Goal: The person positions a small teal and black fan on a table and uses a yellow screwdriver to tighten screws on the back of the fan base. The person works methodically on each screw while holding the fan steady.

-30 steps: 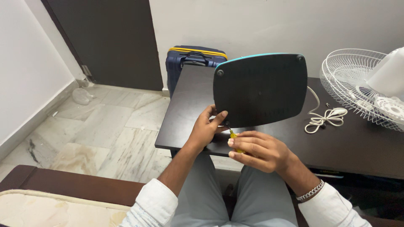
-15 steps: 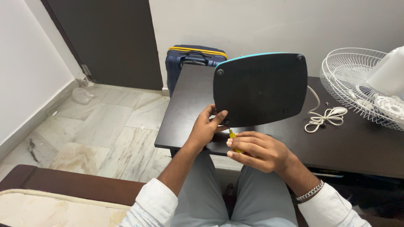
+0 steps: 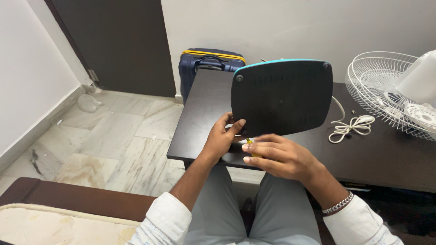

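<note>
The left hand (image 3: 223, 136) grips the black, teal-edged rounded base plate (image 3: 281, 97) upright above the dark wooden table (image 3: 204, 113) — the right hand (image 3: 277, 156), closed on a small yellow-handled screwdriver (image 3: 252, 152), should stay square to the bottom corner screw — steady pressure.

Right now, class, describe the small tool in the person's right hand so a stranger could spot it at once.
Find the dark table, then the black panel propped at its front edge. Below its lower left corner, the right hand holds a yellow-handled screwdriver, the only yellow thing there.
</note>
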